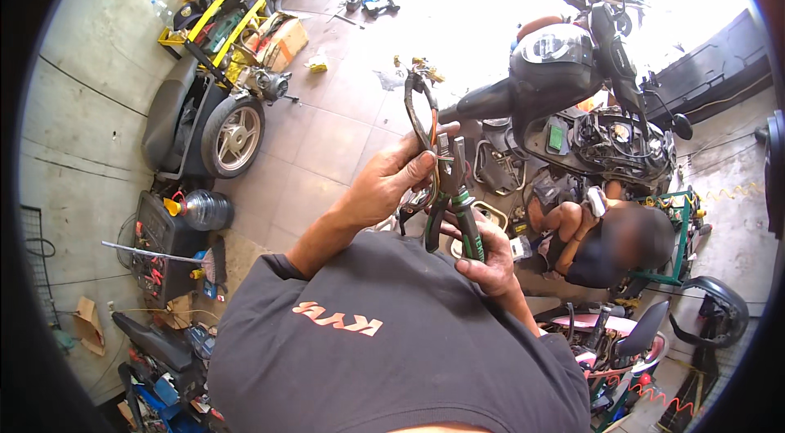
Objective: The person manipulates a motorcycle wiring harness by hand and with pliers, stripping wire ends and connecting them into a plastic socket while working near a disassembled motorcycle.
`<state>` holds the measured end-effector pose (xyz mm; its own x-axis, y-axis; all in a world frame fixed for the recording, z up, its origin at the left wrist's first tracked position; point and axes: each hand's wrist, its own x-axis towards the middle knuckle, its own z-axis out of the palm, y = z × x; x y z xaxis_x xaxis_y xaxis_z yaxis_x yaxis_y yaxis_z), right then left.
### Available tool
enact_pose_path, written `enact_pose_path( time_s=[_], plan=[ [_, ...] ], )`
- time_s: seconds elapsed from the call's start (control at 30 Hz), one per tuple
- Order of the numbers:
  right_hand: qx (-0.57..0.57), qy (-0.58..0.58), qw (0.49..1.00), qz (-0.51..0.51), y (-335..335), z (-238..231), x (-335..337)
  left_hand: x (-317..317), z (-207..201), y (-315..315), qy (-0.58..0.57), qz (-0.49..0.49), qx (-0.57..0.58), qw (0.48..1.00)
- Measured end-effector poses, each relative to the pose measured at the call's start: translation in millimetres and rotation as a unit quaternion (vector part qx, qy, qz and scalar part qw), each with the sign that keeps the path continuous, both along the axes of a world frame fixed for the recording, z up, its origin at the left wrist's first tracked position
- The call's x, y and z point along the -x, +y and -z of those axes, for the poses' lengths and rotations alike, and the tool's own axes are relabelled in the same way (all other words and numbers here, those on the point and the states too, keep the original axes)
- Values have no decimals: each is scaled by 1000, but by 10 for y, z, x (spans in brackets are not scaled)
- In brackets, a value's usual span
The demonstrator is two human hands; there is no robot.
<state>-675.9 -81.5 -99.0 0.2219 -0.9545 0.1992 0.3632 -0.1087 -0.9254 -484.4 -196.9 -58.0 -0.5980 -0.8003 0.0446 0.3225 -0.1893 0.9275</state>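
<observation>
My left hand (394, 175) is closed on a wiring harness (423, 110), pinching it between thumb and fingers. The dark bundle, with some orange wire, loops up above the hand and ends in yellowish connectors. My right hand (493, 251) grips pliers (467, 228) with black and green handles. Their jaws point up, spread apart, right beside my left fingertips. A thin wire seems to run from the left fingers to the jaws; whether it lies between them I cannot tell. Part of the harness hangs below the left hand, partly hidden by the pliers.
A co-worker (609, 241) crouches at the right beside a partly stripped scooter (564, 65). At the left stand a scooter rear with a wheel (234, 137), a yellow rack (237, 16), a large clear bottle (206, 210) and a dark tool case (155, 245). Loose parts (372, 4) lie on the tiled floor.
</observation>
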Motion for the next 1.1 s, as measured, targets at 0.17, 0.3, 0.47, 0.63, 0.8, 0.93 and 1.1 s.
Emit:
enact_pose_path(
  time_s=[0.17, 0.3, 0.47, 0.63, 0.8, 0.93, 1.1],
  plan=[
    [84, 198, 972, 91, -99, -143, -96, -10, -59, -1, 0, -16, -19, 1000],
    [61, 178, 974, 129, -114, -167, -134, 11, -24, -7, -71, -47, 28, 996],
    [85, 218, 966, 114, -146, -180, -137, -3, -13, 14, -62, -14, 35, 997],
    [12, 157, 984, 84, -76, -182, -264, -107, 60, -97, 26, 69, -18, 997],
    [-116, 63, 989, 71, -111, -119, -406, -40, 346, -132, 4, 57, 85, 995],
    [-143, 80, 983, 83, -110, -43, -383, 31, 351, -110, -62, -7, 279, 958],
    [-134, 182, 971, 80, -122, -115, -317, 175, 399, 71, 98, 79, 95, 987]
  ],
)
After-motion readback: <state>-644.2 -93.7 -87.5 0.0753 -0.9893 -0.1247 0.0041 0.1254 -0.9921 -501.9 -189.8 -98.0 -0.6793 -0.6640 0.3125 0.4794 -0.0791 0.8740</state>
